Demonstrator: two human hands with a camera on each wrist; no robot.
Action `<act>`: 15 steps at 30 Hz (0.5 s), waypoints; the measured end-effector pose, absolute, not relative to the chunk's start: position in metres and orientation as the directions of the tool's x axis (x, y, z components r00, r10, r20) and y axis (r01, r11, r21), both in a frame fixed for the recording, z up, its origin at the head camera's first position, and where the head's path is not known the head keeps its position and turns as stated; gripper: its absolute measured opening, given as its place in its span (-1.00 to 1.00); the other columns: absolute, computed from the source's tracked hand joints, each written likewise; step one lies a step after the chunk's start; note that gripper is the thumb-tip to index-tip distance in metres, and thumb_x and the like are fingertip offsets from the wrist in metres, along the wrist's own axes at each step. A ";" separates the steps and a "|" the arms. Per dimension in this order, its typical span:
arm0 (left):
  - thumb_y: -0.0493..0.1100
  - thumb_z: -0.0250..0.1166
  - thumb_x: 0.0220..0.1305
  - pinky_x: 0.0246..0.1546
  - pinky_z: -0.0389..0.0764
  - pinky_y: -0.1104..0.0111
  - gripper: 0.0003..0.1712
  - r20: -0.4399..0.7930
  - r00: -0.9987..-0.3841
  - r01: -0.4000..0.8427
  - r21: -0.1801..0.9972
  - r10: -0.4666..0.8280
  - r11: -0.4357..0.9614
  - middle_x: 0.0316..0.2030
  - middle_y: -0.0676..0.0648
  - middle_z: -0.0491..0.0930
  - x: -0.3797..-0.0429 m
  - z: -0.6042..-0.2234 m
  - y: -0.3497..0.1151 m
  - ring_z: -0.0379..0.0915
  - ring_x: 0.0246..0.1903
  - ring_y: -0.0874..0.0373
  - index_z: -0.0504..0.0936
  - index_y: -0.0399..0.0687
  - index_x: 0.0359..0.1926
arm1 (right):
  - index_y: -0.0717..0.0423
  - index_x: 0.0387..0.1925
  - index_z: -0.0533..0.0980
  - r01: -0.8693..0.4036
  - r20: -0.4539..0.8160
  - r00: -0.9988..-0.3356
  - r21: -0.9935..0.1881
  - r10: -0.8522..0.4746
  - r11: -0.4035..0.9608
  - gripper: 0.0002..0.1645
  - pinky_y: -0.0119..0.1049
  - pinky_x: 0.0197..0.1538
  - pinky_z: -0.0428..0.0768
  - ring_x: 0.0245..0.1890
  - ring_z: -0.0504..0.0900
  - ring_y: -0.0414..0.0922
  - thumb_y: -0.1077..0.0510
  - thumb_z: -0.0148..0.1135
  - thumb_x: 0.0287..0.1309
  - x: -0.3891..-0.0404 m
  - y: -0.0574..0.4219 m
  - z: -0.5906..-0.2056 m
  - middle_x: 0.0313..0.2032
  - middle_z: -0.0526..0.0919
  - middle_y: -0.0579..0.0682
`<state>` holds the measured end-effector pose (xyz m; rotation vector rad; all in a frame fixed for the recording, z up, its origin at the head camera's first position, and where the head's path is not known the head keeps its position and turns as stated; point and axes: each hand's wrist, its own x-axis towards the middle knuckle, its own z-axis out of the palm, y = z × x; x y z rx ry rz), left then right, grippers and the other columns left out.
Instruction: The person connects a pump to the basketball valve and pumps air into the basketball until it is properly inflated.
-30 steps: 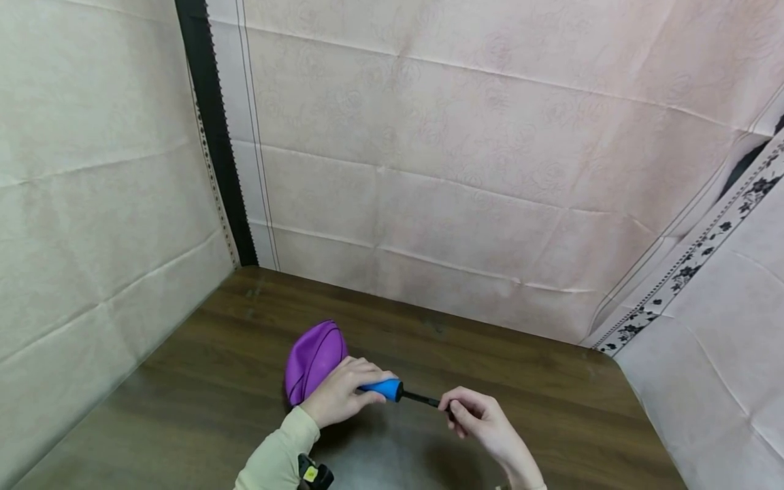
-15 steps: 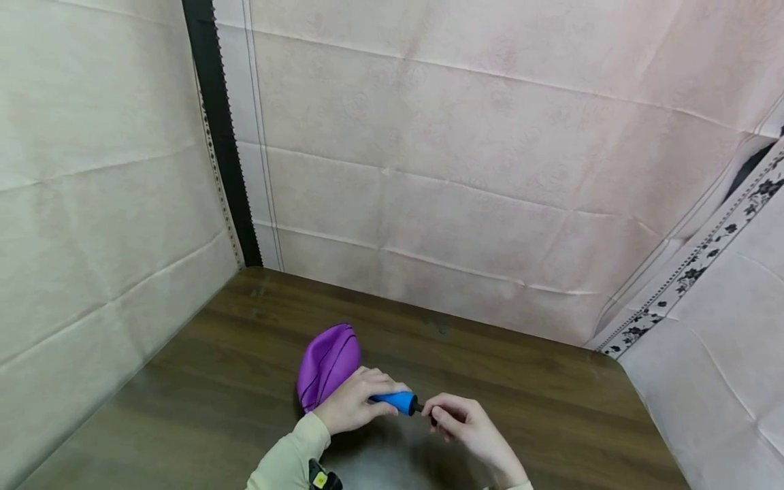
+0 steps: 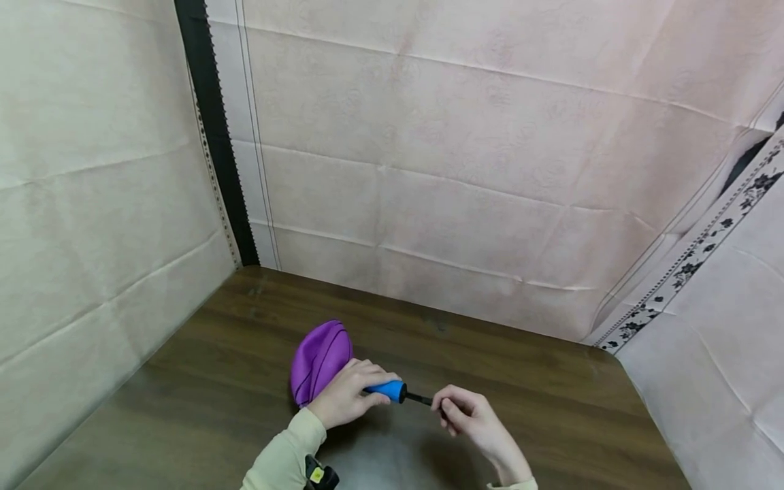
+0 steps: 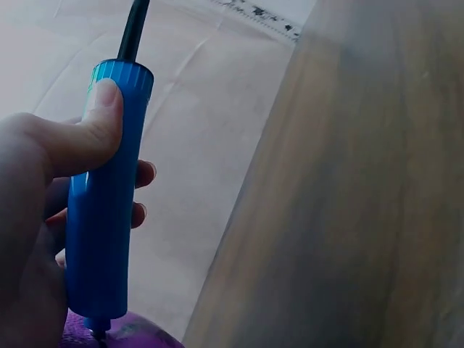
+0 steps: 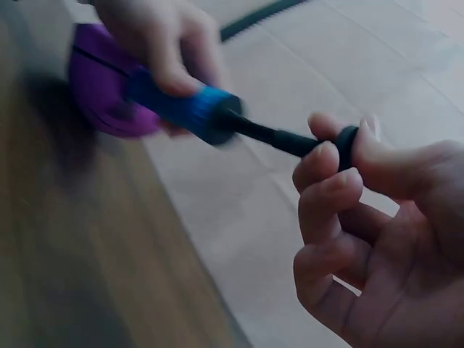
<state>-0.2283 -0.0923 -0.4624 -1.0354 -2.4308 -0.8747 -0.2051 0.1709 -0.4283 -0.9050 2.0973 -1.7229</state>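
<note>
A blue hand pump (image 3: 388, 390) with a black rod is held above the table. My left hand (image 3: 344, 396) grips its barrel, the thumb lying along the ribbed end in the left wrist view. At the pump's other end sits a purple ball (image 3: 317, 364), partly collapsed with dark seam lines; a short nozzle runs from the barrel to it. My right hand (image 3: 476, 420) pinches the black knob (image 5: 348, 147) at the end of the rod between thumb and fingers. Part of the rod (image 5: 264, 134) shows between knob and barrel. My left hand hides some of the ball and barrel.
The brown wooden table (image 3: 214, 381) extends around both hands. Pale creased cloth (image 3: 429, 170) hangs behind it and on both sides, with a black strip (image 3: 214, 136) at the back left corner.
My right hand moved toward the barrel, pushing the rod nearly all the way in, then drew it partly back out. The ball and left hand shifted slightly right, then back left.
</note>
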 end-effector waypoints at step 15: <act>0.09 0.20 0.10 -0.10 0.30 0.36 -0.60 0.515 -0.687 0.720 0.393 0.512 0.572 -0.18 0.29 0.56 -0.230 -0.461 -0.100 0.41 -0.18 0.37 0.49 0.37 0.02 | 0.31 -0.15 0.42 -0.205 0.059 -0.798 -0.963 -0.600 0.177 -0.65 -0.28 -0.52 0.45 -0.64 0.35 -0.18 0.09 -0.10 0.29 -0.205 0.175 -0.426 -0.48 0.44 0.19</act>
